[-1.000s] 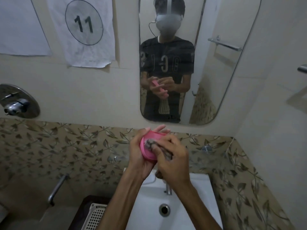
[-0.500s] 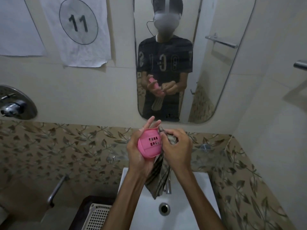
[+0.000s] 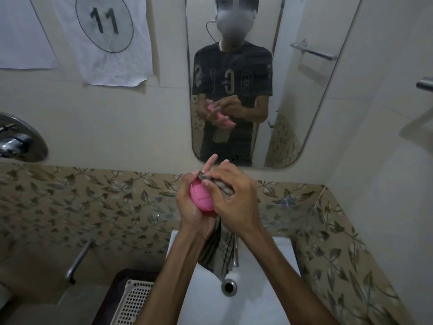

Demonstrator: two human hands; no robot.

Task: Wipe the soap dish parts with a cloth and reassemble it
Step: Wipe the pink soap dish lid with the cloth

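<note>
Soap dish part (image 3: pixel 202 200), cupped in my left hand (image 3: pixel 192 211): I'd rub firmly with the cloth (image 3: pixel 220 250) my right hand (image 3: pixel 235 200) pinches, turning it.

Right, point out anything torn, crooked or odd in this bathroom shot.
The paper sheet marked 11 on the wall hangs crumpled and tilted, its lower right corner ragged. Otherwise nothing stands out: the left hand holds the pink soap dish part while the right hand presses the cloth against it over the basin.

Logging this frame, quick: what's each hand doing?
Left hand: holds the pink plastic soap dish part.
Right hand: grips the striped grey cloth against it.
</note>
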